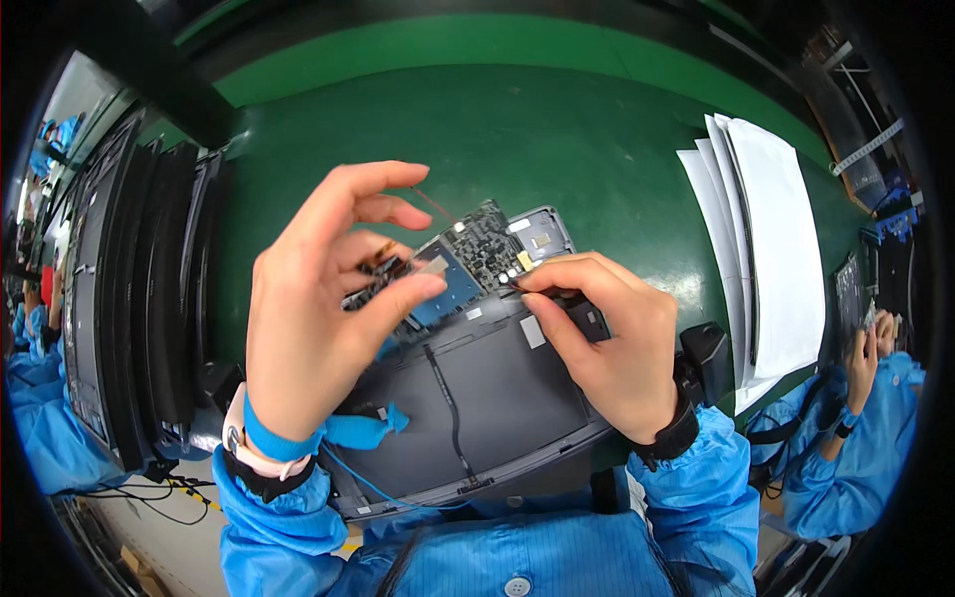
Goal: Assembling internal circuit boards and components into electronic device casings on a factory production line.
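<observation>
A green-black circuit board (484, 244) with a blue section lies over the far edge of a dark grey, flat device shell (507, 373). My left hand (318, 269) hovers at the board's left side, blurred, with index finger and thumb wide apart. A thin reddish wire (434, 203) runs from near its index fingertip to the board. My right hand (612, 328) pinches thumb and index finger at the board's near right edge; a small dark piece there is mostly hidden. A black cable (448, 408) crosses the shell.
Dark panels (139, 289) stand upright in a row at left. White sheets or sleeves (776, 249) are stacked at right on the green table (328, 129). A blue wrist strap cord (383, 486) trails from my left wrist. At far right, a co-worker's hands (870, 343) hold something.
</observation>
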`<state>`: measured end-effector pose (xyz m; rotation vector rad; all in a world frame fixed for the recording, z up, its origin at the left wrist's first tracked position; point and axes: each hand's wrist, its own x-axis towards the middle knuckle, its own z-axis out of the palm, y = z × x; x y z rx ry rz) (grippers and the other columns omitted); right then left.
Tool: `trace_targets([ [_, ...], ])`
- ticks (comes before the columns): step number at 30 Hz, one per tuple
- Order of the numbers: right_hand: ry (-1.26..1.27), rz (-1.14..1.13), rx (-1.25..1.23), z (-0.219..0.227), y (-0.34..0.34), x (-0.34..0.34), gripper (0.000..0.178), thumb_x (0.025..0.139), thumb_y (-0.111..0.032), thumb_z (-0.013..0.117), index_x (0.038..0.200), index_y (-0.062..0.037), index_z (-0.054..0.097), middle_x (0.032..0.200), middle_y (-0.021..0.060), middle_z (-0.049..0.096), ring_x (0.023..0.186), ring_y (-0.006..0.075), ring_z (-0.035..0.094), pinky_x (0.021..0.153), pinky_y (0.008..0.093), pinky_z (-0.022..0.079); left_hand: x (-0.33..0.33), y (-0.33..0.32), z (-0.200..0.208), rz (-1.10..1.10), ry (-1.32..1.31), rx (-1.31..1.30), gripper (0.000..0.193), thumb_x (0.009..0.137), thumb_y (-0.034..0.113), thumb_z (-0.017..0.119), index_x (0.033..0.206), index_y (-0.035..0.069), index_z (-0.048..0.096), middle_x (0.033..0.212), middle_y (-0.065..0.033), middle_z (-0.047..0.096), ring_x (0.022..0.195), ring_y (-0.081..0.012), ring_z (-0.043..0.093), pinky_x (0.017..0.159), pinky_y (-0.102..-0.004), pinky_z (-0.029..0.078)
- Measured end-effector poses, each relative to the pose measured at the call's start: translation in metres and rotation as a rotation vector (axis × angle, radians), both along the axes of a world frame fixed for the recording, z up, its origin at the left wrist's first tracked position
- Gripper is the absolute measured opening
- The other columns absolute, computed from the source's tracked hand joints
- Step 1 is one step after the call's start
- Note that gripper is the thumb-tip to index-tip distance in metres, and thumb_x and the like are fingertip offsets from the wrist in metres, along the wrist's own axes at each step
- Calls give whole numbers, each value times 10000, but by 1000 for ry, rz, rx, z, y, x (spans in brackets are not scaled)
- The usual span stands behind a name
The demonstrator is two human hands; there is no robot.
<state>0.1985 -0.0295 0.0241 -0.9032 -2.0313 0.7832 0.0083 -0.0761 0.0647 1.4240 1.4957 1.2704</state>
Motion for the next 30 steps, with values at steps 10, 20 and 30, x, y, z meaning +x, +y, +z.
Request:
trace_targets([
  [10,-120,141,258,-5,-1,1,161,673,30,660,815,-39,627,749,77,619,711,241,599,642,334,478,-14,5,-19,-140,442,-32,253,694,36,712,938,8,656,854,-115,674,744,-201,645,678,-290,527],
  [20,-140,197,236,-2,2,3,169,664,35,665,811,-43,634,748,70,617,727,235,596,657,324,476,-17,5,-30,-130,702,258,216,670,71,720,881,48,683,936,-96,641,873,-275,573,776,-370,472],
  [30,-198,434,390,29,8,-23,206,666,-65,708,857,-62,632,905,52,607,903,244,556,761,343,433,-48,-27,17,60,1,134,254,801,11,586,1049,-43,603,1013,-114,616,972,-181,577,868,-298,441],
])
